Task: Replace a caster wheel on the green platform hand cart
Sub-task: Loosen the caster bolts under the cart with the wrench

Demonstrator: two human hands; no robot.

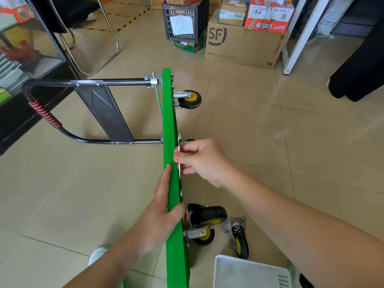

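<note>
Green platform cart (pixel 168 113) is stood on its long edge on the tiled floor, with its underside turned to the right. It is gripped by the left hand (pixel 160 213), whose fingers are laid flat along the deck face while the thumb is hooked over the edge. A metal plate (pixel 180 183) is pinched against the underside by the right hand (pixel 202 161); a bit of dark wheel can be seen just above that hand. Two black-and-yellow casters (pixel 207 215) are seen on the underside just below the hands, and another (pixel 190 99) at the far end. A loose caster (pixel 239 238) is lying on the floor beside them, near a white basket (pixel 249 273). The black handle (pixel 52 119) is extended to the left.
</note>
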